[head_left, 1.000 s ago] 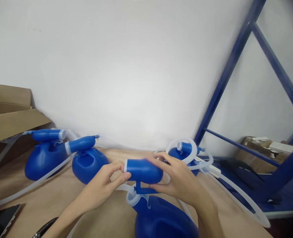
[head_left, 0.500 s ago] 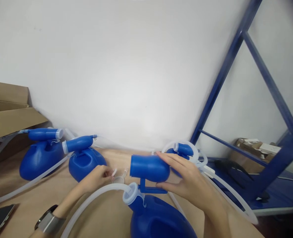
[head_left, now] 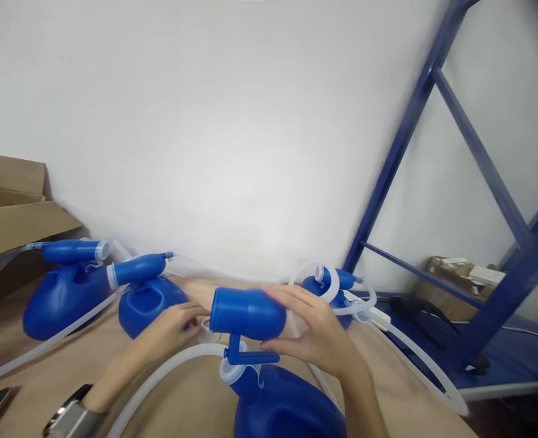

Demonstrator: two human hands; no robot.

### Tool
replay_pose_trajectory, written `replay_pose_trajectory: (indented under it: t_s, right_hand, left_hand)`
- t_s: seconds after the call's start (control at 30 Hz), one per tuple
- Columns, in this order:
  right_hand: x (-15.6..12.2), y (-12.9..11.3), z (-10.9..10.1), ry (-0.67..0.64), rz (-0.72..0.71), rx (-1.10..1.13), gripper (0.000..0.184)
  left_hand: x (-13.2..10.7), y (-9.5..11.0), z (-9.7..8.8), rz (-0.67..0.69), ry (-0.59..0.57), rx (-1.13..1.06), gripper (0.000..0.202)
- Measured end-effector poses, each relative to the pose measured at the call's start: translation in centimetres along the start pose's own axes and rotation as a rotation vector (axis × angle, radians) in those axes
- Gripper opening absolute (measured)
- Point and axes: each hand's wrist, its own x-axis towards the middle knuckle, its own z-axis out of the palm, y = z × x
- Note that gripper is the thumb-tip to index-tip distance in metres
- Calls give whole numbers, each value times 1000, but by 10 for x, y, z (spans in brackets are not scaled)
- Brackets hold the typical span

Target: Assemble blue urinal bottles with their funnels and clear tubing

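Your R hand (head_left: 317, 331) grips the round end of the blue cup (head_left: 245, 313), near the blue jug (head_left: 291, 401). Your L hand (head_left: 177, 325) curls by a clear cap (head_left: 210, 336); can't quite tell if it's held. White hose (head_left: 168, 370) runs to jug's mouth.

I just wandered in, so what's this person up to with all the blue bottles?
The person's right hand holds a blue cylindrical part near the neck of a blue bottle. Its left end has no pale cap. The left hand is by a small clear piece; I can't tell if it's gripped. A pale tube leads to the bottle's neck. Other blue bottles stand farther back on both sides.
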Motion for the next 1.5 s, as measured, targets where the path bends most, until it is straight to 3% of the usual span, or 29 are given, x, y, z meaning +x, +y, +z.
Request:
replay_pose_trajectory:
  t_s: [0.1, 0.17, 0.27, 0.37, 0.47, 0.57, 0.8, 0.93, 1.07, 1.2, 1.3, 1.5]
  right_hand:
    - [5, 3, 17, 21, -2, 41, 74]
    - [11, 1, 32, 64, -13, 73, 74]
    - [18, -5, 48, 139, -28, 149, 72]
    - [20, -11, 47, 171, 66, 296, 63]
    - [19, -13, 39, 188, 188, 408, 33]
    - [18, -14, 38, 198, 206, 446, 17]
    - [20, -22, 51, 290, -21, -21, 29]
    - [18, -28, 44, 252, 6, 108, 21]
    - [19, -26, 48, 369, 5, 102, 19]
    - [22, -21, 56, 471, -30, 63, 18]
    - [23, -20, 56, 450, 42, 83, 18]
    - [17, -15, 46, 343, -83, 20, 22]
  left_hand:
    - [-8, 19, -20, -28, 220, -269, 50]
    - [-16, 40, -26, -10, 301, -459, 57]
    - [-26, 66, -30, -2, 352, -349, 68]
    - [-33, 75, -39, 14, 466, -184, 58]
    - [-41, 73, -51, 81, 495, -131, 55]
    - [-49, 73, -58, 139, 517, -55, 54]
    - [-60, 83, -59, 146, 613, 120, 55]
    - [-67, 86, -60, 115, 605, 39, 58]
    - [-68, 97, -56, 52, 642, 42, 59]
    - [-68, 108, -48, -126, 651, -41, 64]
    - [-67, 112, -44, -168, 658, -92, 67]
    - [-62, 114, -44, -258, 632, -236, 72]
